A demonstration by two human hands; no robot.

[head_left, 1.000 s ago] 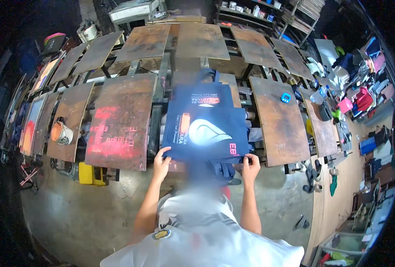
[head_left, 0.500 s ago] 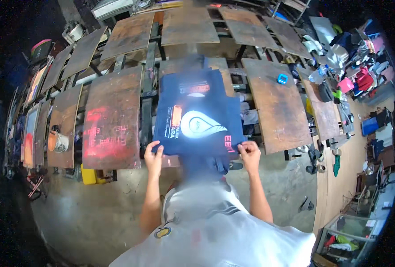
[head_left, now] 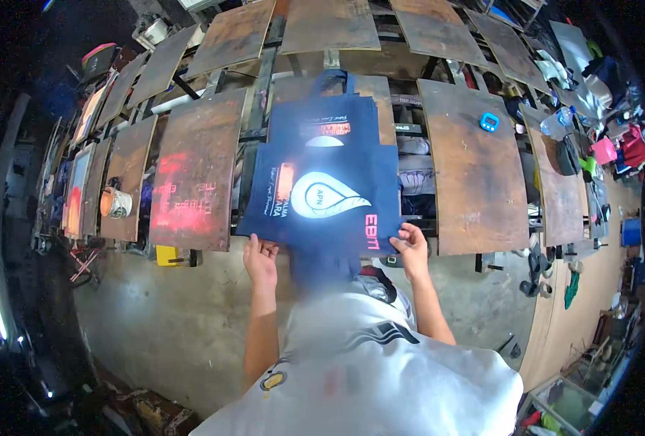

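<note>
A dark blue cloth bag (head_left: 326, 195) with a white drop-shaped print and pink lettering lies flat on a rusty brown board, over another blue bag (head_left: 322, 120) farther back. My left hand (head_left: 260, 259) pinches the near left corner of the front bag. My right hand (head_left: 413, 250) grips its near right corner. Both arms reach up from the lower edge, above a white shirt.
Rusty brown boards (head_left: 195, 167) fan out on a metal frame around the bag. A roll of tape (head_left: 117, 203) sits on a left board, a small blue timer (head_left: 489, 121) on the right board (head_left: 471, 167). Clothes and clutter (head_left: 598, 145) lie far right. Concrete floor (head_left: 170, 320) lies below.
The view has shifted closer to the boards. Both hands still hold the bag's near corners, and the bag lies lower on the board.
</note>
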